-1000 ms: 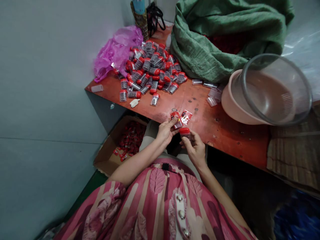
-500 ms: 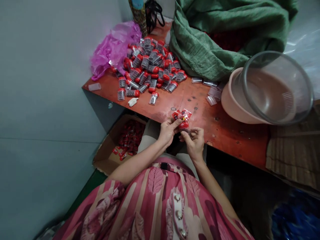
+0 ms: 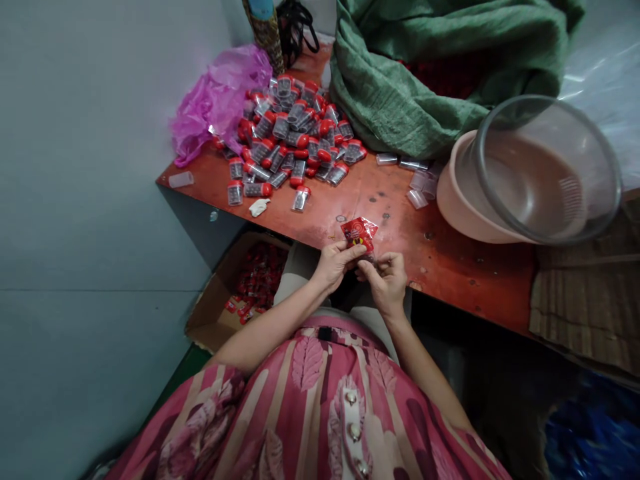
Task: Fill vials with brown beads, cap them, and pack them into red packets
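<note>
Now, in the sachet-handling step, my left hand (image 3: pixel 336 265) pinches a small red foil sachet (image 3: pixel 359 233) between thumb and fingers, while my right hand (image 3: pixel 385 283) closes on its lower edge, just above the scuffed red-painted worktop (image 3: pixel 465 280).

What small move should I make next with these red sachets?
Probably peel the two overlapping red foil sachets apart. Your left hand pinches them, your right hand works right at their lower edge, and they seem to overlap there, though the fingers hide part of them.
</note>
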Available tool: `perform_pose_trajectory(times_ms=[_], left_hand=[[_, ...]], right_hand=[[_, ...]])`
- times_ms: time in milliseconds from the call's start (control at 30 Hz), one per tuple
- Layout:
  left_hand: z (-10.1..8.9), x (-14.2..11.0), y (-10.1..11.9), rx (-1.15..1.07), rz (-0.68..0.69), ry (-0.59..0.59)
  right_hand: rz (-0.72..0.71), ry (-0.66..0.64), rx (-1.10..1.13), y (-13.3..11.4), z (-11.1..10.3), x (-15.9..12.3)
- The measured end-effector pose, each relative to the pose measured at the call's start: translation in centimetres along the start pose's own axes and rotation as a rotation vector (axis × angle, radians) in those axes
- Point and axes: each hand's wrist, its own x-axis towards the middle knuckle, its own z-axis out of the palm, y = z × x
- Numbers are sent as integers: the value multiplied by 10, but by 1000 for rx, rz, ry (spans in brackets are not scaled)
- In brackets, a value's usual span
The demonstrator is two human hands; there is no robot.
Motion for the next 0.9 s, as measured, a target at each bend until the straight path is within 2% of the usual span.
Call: perform_pose_trajectory(times_ms=[67,200,367,500,633,700,800,833,900], left_hand=[[1,-1,-4,-21,-6,-17],[1,-3,-4,0,-27,-30],[-6,0,8,-61,-46,77],[-8,-6,6,-105,-65,78],[-10,-20,4,-132,-78,63],[-21,-29,10,-170,-27,123],[-51,-47,21,-259,121,313],[-62,-53,23,-278,155,394],[-80,-63,23,-252,134,533]], right_hand=[[-23,23,-39,-1,0,2],[92,-106,123,0,-1,8],[134,-201,221,3,-5,7],[122,-157,182,8,-2,5],[145,-163,204,8,13,8],[169,-223,198,5,22,9],[176,-274,163,2,25,8],[165,-268,145,1,22,9],[131,-224,101,2,14,12]])
